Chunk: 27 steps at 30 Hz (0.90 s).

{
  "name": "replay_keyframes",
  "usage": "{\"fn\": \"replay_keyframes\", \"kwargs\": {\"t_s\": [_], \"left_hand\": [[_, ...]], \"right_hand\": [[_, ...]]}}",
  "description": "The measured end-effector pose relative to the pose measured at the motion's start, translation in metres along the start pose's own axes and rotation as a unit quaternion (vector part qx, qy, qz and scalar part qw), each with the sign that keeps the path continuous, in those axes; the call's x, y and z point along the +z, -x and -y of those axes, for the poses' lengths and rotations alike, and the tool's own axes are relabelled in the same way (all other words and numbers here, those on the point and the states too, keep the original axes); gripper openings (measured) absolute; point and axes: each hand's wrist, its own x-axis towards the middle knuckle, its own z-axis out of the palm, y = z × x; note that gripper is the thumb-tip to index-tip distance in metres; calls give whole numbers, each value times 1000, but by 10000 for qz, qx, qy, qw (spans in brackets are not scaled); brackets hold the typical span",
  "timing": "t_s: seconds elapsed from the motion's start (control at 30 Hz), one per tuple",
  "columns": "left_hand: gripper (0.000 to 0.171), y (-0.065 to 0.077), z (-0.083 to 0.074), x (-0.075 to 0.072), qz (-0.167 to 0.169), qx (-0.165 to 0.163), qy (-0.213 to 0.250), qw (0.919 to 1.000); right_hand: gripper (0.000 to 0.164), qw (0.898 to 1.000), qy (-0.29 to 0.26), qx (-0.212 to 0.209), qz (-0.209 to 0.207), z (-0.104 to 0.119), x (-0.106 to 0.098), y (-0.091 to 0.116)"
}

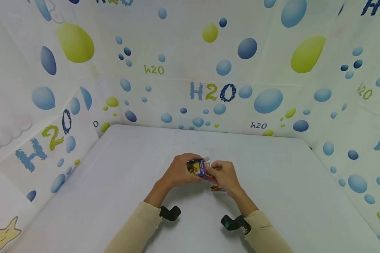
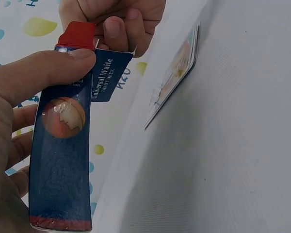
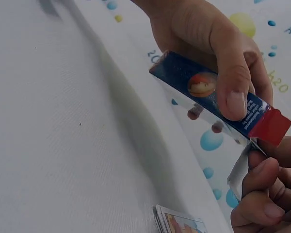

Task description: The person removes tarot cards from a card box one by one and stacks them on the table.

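My left hand (image 1: 179,172) grips a dark blue tarot card box (image 2: 63,165) by its narrow sides, with the thumb along one side near the open end. A red side tab (image 2: 77,35) sticks out there, and a lid flap (image 2: 109,75) lettered "Universal Waite Tarot Deck" is bent outward. At that end, my right hand (image 1: 225,175) pinches the flap with curled fingers. The inside of the box is hidden. Below the right hand, a stack of picture cards (image 1: 217,189) lies on the table; the hand partly covers it in the head view.
A white cloth covers the table (image 1: 139,151). Behind it and at both sides hang white curtains (image 1: 183,45) printed with blue and green drops and "H2O". Dark wrist cameras (image 1: 171,213) sit on both wrists, beside beige sleeves.
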Motion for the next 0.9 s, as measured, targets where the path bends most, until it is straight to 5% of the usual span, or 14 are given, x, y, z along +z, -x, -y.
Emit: {"fn": "replay_keyframes", "kwargs": {"t_s": [0.47,0.9], "left_hand": [[66,-1,2,-4,-278,83,328,9990],[67,1,2,-6,-332,-125,296,9989]], "right_hand": [[31,9912,-1136,520,427,-3,-9,-6],[28,9954,-915,159,228,-4,-13,-6]]}}
